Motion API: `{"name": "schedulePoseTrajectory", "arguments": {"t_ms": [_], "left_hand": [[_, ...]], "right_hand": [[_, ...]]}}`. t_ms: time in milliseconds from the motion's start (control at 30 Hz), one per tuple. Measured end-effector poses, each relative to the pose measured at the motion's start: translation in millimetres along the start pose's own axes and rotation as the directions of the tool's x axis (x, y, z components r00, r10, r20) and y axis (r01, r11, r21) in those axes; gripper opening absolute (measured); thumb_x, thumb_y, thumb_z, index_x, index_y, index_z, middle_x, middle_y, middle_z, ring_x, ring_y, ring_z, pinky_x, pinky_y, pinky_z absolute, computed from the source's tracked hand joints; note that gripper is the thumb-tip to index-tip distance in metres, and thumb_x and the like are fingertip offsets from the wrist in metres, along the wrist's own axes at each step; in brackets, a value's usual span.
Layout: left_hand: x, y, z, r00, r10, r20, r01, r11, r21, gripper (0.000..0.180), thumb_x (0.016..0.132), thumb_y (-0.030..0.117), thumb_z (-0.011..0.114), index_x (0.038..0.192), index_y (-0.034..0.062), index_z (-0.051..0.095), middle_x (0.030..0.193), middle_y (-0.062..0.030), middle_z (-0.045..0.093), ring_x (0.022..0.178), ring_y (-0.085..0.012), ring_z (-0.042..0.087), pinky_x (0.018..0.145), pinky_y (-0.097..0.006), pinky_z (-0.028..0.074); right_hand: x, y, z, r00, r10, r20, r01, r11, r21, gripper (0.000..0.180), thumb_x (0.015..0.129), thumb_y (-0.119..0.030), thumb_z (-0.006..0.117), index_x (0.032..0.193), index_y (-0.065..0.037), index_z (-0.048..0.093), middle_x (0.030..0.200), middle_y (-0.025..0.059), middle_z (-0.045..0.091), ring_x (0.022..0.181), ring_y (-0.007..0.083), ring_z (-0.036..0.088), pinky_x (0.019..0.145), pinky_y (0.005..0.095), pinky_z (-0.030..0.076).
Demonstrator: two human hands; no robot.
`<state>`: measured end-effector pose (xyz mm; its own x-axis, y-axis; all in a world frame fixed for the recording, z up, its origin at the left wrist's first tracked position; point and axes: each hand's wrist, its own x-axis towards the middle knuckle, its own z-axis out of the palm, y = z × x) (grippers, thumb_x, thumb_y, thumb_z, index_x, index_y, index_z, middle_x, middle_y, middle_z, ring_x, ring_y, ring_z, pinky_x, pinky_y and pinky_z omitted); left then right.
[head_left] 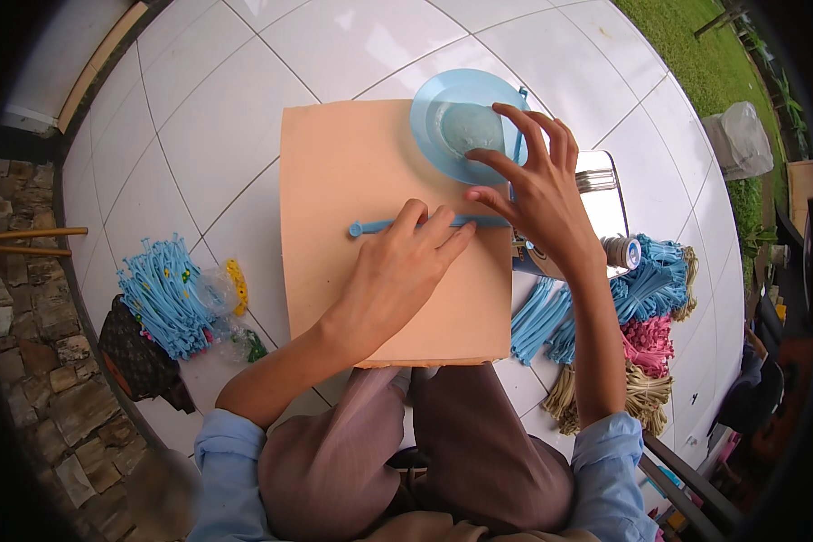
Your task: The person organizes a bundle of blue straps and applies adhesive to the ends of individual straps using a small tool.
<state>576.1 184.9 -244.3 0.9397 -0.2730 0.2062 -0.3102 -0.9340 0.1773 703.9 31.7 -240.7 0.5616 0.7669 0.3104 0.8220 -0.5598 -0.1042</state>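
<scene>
Blue strip point(425, 222) is being pinned by flat left hand point(397, 271); its end is being hidden under spread-fingered right hand point(537, 194)

Large glossy white floor tiles point(199, 117) with thin dark joints across most of the frame, reflecting soft daylight. Rough stone paving point(27, 361) along the left edge. Green lawn point(705, 45) in the upper right corner. A pale wall base point(54, 54) at upper left.
</scene>
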Motion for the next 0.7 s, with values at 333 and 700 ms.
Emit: {"name": "schedulePoseTrajectory", "arguments": {"t_ms": [333, 700], "left_hand": [[-1, 2, -5, 0.995, -0.065, 0.073, 0.072, 0.993, -0.091, 0.043, 0.072, 0.003, 0.056, 0.114, 0.0096, 0.057, 0.099, -0.0055, 0.052, 0.098, -0.0201, 0.050, 0.077, -0.029, 0.050], [-2, 1, -6, 0.995, -0.068, 0.068, 0.076, 0.989, -0.127, 0.041, 0.071, 0.001, 0.056, 0.112, 0.0078, 0.058, 0.102, -0.0066, 0.053, 0.101, -0.0210, 0.049, 0.078, -0.031, 0.050]], "right_hand": [[-58, -28, 0, 0.988, 0.099, -0.120, -0.071, 0.972, 0.224, 0.042, 0.065, -0.002, 0.066, 0.105, -0.014, 0.062, 0.102, 0.0085, 0.051, 0.095, 0.0287, 0.049, 0.080, 0.0404, 0.044], [-57, -30, 4, 0.992, 0.039, -0.119, -0.025, 0.992, 0.122, 0.043, 0.061, -0.006, 0.065, 0.103, -0.015, 0.063, 0.106, 0.0077, 0.049, 0.098, 0.0278, 0.048, 0.084, 0.0424, 0.038]]}}
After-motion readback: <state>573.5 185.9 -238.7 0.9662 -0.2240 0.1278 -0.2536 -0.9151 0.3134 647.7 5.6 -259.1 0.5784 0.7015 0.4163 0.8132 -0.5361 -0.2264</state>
